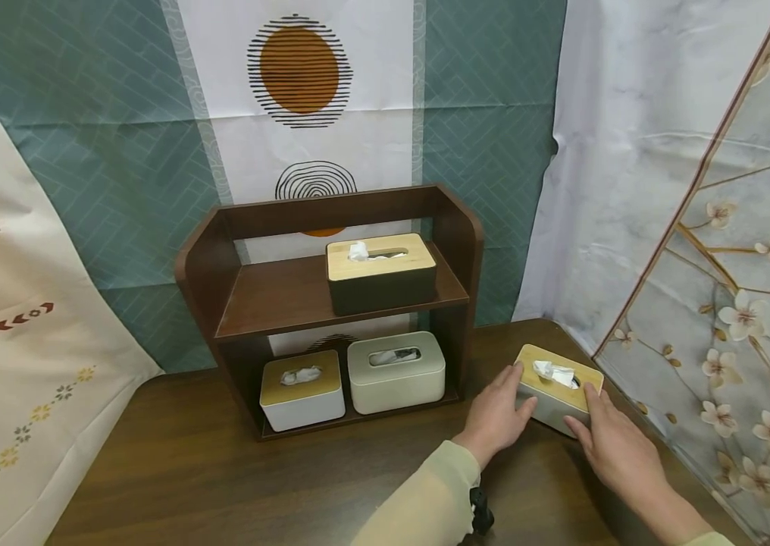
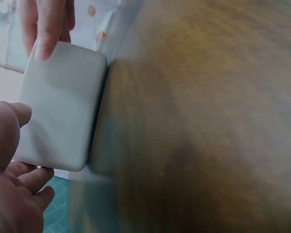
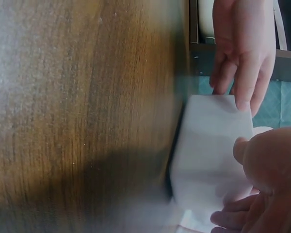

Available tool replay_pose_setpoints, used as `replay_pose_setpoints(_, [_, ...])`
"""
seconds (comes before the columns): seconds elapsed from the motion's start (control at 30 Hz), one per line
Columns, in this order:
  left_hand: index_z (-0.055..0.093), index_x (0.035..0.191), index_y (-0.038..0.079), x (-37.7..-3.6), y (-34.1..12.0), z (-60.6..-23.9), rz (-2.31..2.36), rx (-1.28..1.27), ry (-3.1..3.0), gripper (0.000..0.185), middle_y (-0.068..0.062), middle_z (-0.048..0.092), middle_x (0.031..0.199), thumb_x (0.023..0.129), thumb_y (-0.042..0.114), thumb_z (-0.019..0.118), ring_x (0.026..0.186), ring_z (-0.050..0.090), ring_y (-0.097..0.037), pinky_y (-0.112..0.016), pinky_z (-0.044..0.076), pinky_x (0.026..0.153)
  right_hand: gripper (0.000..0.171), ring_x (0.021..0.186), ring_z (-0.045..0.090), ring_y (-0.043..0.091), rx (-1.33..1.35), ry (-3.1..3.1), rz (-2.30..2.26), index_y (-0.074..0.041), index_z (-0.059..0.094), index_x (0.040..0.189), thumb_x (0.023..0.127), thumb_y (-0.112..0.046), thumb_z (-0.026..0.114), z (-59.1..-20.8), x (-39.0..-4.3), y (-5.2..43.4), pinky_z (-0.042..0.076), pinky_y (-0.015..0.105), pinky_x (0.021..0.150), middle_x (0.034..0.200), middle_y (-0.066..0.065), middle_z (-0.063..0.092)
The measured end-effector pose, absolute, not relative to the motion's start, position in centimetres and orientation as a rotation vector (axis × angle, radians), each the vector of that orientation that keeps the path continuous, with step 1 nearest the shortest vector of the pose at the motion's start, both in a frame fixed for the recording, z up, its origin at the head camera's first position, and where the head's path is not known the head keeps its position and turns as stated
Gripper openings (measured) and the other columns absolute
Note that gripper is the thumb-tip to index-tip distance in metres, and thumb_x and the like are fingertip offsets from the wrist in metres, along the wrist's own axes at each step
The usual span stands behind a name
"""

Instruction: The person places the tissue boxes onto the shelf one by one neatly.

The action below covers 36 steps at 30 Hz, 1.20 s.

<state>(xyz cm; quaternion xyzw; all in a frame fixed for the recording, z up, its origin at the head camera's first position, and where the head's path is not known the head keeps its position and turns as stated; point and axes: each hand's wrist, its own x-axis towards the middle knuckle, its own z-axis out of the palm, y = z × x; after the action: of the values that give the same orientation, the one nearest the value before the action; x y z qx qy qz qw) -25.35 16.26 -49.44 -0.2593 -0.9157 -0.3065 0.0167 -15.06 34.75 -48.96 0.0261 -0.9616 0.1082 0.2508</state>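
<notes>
A grey tissue box (image 1: pixel 558 388) with a wooden lid and a tissue poking out sits on the brown table (image 1: pixel 221 470), at the right near the curtain. My left hand (image 1: pixel 520 388) holds its left end, fingers along the side and thumb on the near face. My right hand (image 1: pixel 581 409) grips its right end, index finger on the lid and thumb on the near face. The left wrist view shows the grey box (image 2: pixel 58 107) between my left thumb and fingers (image 2: pixel 29 179), with right fingertips (image 2: pixel 46 29) at its far end. In the right wrist view the box (image 3: pixel 208 155) lies between both hands.
A dark wooden two-level shelf (image 1: pixel 221 250) stands at the back of the table. A black tissue box (image 1: pixel 381 274) is on its upper board. A white one (image 1: pixel 302 390) and a grey one (image 1: pixel 395 371) sit below. Patterned curtains hang close behind and to the right (image 1: pixel 733 265).
</notes>
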Motion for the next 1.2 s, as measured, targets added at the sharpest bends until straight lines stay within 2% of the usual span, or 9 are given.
replay_pose_setpoints(0.1, [0.041, 0.172, 0.026, -25.3, 16.2, -49.7, -0.907, -0.822, -2.817, 0.070, 0.001, 0.047, 0.171, 0.111, 0.044, 0.069, 0.151, 0.053, -0.017, -0.037, 0.046, 0.120, 0.073, 0.115, 0.064, 0.068, 0.076, -2.590, 0.292, 0.019, 0.048, 0.149, 0.097, -0.015, 0.086, -49.1, -15.1, 34.9, 0.055, 0.075, 0.081, 0.135, 0.053, 0.055])
replay_pose_setpoints(0.27, [0.037, 0.173, 0.037, -25.5, 16.2, -49.8, -0.930, -0.829, -2.838, 0.074, -0.003, 0.042, 0.175, 0.109, 0.045, 0.071, 0.151, 0.053, -0.025, -0.043, 0.049, 0.118, 0.071, 0.114, 0.065, 0.066, 0.077, -2.563, 0.303, 0.018, 0.050, 0.147, 0.096, -0.015, 0.087, -49.4, -15.3, 35.0, 0.055, 0.074, 0.078, 0.134, 0.052, 0.057])
replay_pose_setpoints(0.4, [0.036, 0.173, 0.041, -25.4, 16.2, -49.8, -0.947, -0.845, -2.864, 0.073, -0.002, 0.044, 0.173, 0.109, 0.045, 0.071, 0.152, 0.052, -0.025, -0.045, 0.048, 0.119, 0.069, 0.109, 0.067, 0.066, 0.101, -2.526, 0.300, 0.017, 0.052, 0.145, 0.094, -0.012, 0.088, -49.5, -15.4, 35.0, 0.056, 0.072, 0.074, 0.132, 0.052, 0.059])
replay_pose_setpoints(0.53, [0.041, 0.171, 0.039, -25.2, 16.1, -49.8, -0.915, -0.833, -2.822, 0.069, 0.001, 0.050, 0.169, 0.109, 0.042, 0.072, 0.149, 0.055, -0.019, -0.041, 0.048, 0.119, 0.068, 0.105, 0.068, 0.066, 0.111, -2.496, 0.304, 0.017, 0.052, 0.144, 0.093, -0.010, 0.089, -49.6, -15.4, 34.9, 0.056, 0.072, 0.071, 0.131, 0.052, 0.059])
replay_pose_setpoints(0.77, [0.049, 0.168, 0.036, -25.1, 16.0, -50.0, -0.870, -0.813, -2.763, 0.068, 0.004, 0.057, 0.163, 0.106, 0.042, 0.076, 0.143, 0.060, -0.016, -0.037, 0.050, 0.116, 0.069, 0.109, 0.067, 0.067, 0.061, -2.536, 0.349, 0.017, 0.050, 0.147, 0.097, -0.014, 0.086, -49.6, -15.3, 34.5, 0.055, 0.073, 0.067, 0.136, 0.051, 0.056])
replay_pose_setpoints(0.97, [0.055, 0.165, 0.034, -24.7, 15.6, -50.1, -0.836, -0.800, -2.711, 0.064, 0.002, 0.063, 0.157, 0.105, 0.042, 0.077, 0.138, 0.065, -0.014, -0.036, 0.053, 0.112, 0.068, 0.117, 0.064, 0.067, 0.032, -2.559, 0.385, 0.017, 0.049, 0.149, 0.099, -0.015, 0.084, -49.5, -15.2, 34.1, 0.055, 0.076, 0.073, 0.139, 0.050, 0.056])
replay_pose_setpoints(1.2, [0.062, 0.159, 0.033, -23.8, 15.0, -49.5, -0.869, -0.761, -2.663, 0.061, 0.004, 0.069, 0.150, 0.102, 0.045, 0.080, 0.133, 0.068, -0.012, -0.036, 0.056, 0.109, 0.067, 0.116, 0.064, 0.067, -0.038, -2.632, 0.433, 0.016, 0.049, 0.152, 0.106, -0.023, 0.077, -48.5, -14.8, 33.8, 0.054, 0.077, 0.077, 0.143, 0.049, 0.053])
